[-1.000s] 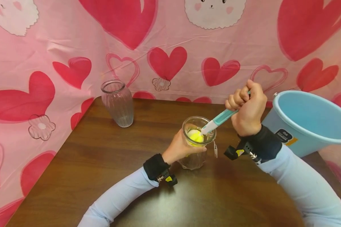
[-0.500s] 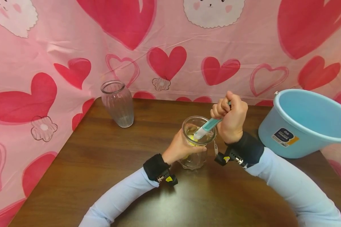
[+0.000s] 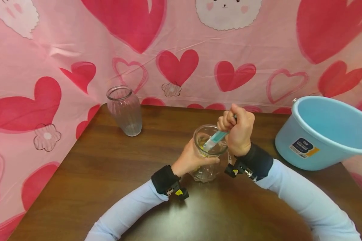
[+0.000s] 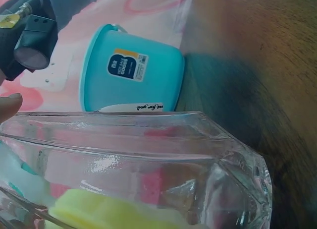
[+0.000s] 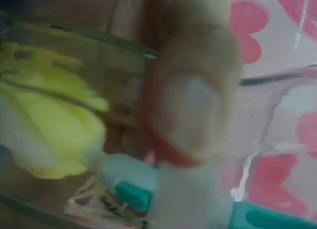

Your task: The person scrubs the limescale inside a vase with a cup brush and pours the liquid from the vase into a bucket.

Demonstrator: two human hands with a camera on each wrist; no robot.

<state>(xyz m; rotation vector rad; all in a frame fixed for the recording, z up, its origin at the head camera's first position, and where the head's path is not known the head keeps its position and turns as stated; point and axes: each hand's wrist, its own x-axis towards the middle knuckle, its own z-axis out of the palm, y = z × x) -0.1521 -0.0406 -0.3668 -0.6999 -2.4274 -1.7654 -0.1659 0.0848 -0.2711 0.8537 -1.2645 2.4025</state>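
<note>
My left hand (image 3: 189, 159) grips a clear glass vase (image 3: 203, 174) just below its rim, thumb across the near side. The vase stands on the brown table, and a small white printed tag (image 4: 143, 107) hangs at its side. Fingers of my right hand (image 3: 239, 130) are wrapped around the teal-and-white handle of a sponge bottle brush (image 3: 217, 138), which slants down through the mouth. Inside the glass shows its yellow-and-white sponge head (image 4: 106, 211), also visible in the right wrist view. My left fingers are mostly hidden behind the glass.
A light blue bucket (image 3: 313, 144) stands at the right, close to my right forearm. Back left on the table (image 3: 108, 187) is a second, ribbed glass vase (image 3: 126, 112). A pink heart-patterned cloth (image 3: 181, 30) hangs behind the table.
My right hand has moved left and down, pushing the brush deeper, so its sponge head has sunk from the mouth into the vase. The left hand and vase have stayed nearly still.
</note>
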